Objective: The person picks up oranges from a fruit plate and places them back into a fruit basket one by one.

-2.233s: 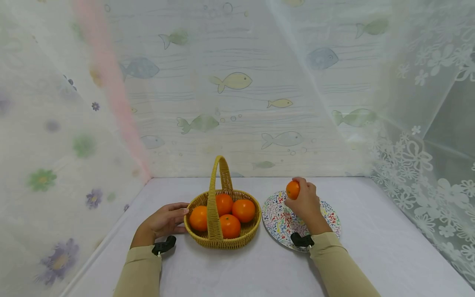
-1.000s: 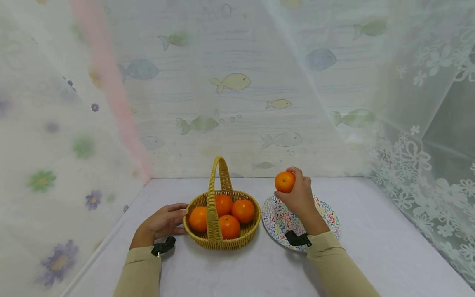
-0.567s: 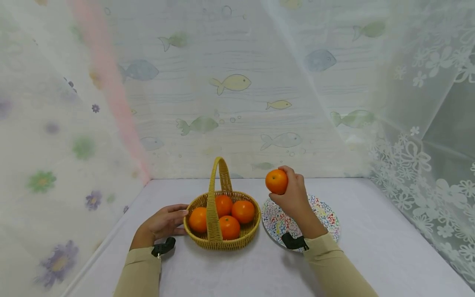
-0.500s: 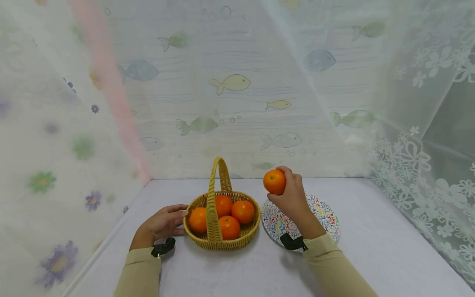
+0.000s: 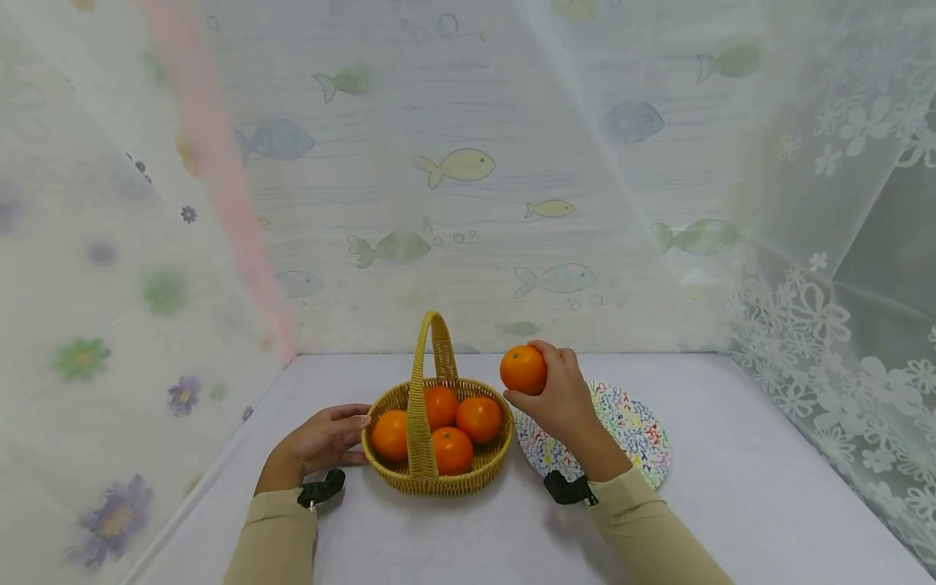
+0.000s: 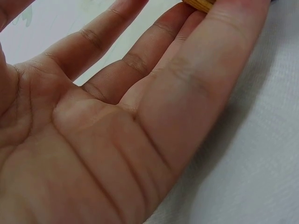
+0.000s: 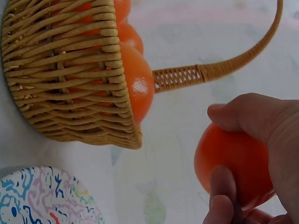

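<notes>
My right hand [image 5: 561,403] holds an orange [image 5: 523,370] between thumb and fingers, raised close to the right rim of a yellow wicker basket [image 5: 446,486]. Several oranges [image 5: 452,452] lie in the basket, which has a tall arched handle [image 5: 420,390]. At the basket's left side, the fingertips of my left hand [image 5: 325,437] touch the rim, and the fingers are loosely extended. The left wrist view shows the palm [image 6: 88,154] with a bit of basket at the fingertips. In the right wrist view, the held orange [image 7: 236,163] is below the basket handle.
A round plate [image 5: 634,431] with a multicoloured squiggle pattern lies right of the basket, partly hidden by the right forearm. Both stand on a white-covered table [image 5: 439,544]. A fish-printed curtain [image 5: 468,268] hangs behind, with flowered sheer curtains at both sides.
My right hand has carried the orange from over the plate leftward to near the basket's right rim, rising and then dipping slightly. The left hand and basket stay in place.
</notes>
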A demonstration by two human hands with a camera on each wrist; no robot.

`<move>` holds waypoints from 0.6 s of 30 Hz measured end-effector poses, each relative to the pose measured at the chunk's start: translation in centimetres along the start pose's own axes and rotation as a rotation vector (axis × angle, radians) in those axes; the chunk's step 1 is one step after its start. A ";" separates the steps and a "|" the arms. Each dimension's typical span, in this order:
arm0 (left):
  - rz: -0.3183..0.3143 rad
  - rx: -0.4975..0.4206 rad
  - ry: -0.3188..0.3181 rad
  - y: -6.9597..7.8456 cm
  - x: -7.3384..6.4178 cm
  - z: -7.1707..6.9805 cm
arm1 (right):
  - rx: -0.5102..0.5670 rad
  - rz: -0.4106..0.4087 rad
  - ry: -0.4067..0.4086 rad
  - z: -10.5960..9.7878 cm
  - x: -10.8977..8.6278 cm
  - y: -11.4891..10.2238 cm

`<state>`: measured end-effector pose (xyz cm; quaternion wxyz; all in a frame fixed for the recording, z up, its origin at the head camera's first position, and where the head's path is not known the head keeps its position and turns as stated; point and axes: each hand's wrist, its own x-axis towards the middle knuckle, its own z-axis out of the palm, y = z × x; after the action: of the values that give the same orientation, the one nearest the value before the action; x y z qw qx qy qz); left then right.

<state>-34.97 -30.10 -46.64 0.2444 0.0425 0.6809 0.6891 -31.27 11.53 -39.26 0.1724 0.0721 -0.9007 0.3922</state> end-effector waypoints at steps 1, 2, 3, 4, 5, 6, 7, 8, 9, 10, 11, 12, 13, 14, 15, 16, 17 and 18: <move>-0.002 0.002 0.003 0.0 0.0 0.0 | -0.001 -0.001 -0.007 0.0 -0.1 -0.1; -0.003 0.004 0.006 -0.1 0.0 0.0 | -0.004 -0.005 -0.014 0.1 -0.1 -0.2; -0.002 0.006 0.007 -0.1 -0.1 0.0 | -0.005 -0.011 -0.019 0.2 -0.1 -0.2; 0.000 0.009 0.007 -0.1 -0.1 0.0 | -0.007 -0.020 -0.025 0.3 -0.1 -0.3; 0.003 0.010 0.006 0.0 0.0 0.0 | -0.008 -0.027 -0.028 0.3 -0.1 -0.3; 0.004 0.010 0.005 0.0 0.0 0.0 | -0.009 -0.037 -0.033 0.4 -0.1 -0.3; 0.006 0.010 0.006 0.0 -0.1 0.0 | -0.010 -0.044 -0.037 0.6 -0.1 -0.3; 0.006 0.008 0.005 0.0 -0.1 0.0 | -0.005 -0.049 -0.043 0.7 -0.1 -0.3; 0.006 0.007 0.004 0.1 -0.1 0.0 | -0.004 -0.053 -0.050 0.8 -0.2 -0.3; 0.005 0.005 0.004 0.0 -0.1 0.0 | -0.003 -0.060 -0.057 1.0 -0.2 -0.3; 0.004 0.006 0.004 0.0 -0.1 0.1 | -0.001 -0.060 -0.066 1.1 -0.2 -0.3; 0.001 0.004 0.003 0.0 -0.2 0.1 | -0.002 -0.060 -0.076 1.2 -0.3 -0.3; -0.001 0.002 0.004 0.0 -0.2 0.1 | 0.000 -0.060 -0.088 1.4 -0.3 -0.2; -0.004 0.001 0.003 0.0 -0.2 0.1 | 0.002 -0.062 -0.099 1.5 -0.4 -0.3; -0.006 0.001 0.002 0.0 -0.2 0.1 | -0.004 -0.064 -0.108 1.6 -0.5 -0.3; -0.004 0.001 0.001 0.0 -0.2 0.1 | -0.005 -0.063 -0.118 1.7 -0.5 -0.3; -0.003 0.003 0.000 0.1 -0.2 0.2 | -0.008 -0.061 -0.126 1.7 -0.6 -0.3; -0.001 0.002 0.001 0.1 -0.2 0.2 | -0.012 -0.064 -0.134 1.8 -0.6 -0.3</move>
<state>-34.73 -30.03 -46.45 0.2446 0.0419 0.6815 0.6884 -31.03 9.98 -40.41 0.1248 0.1258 -0.9098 0.3754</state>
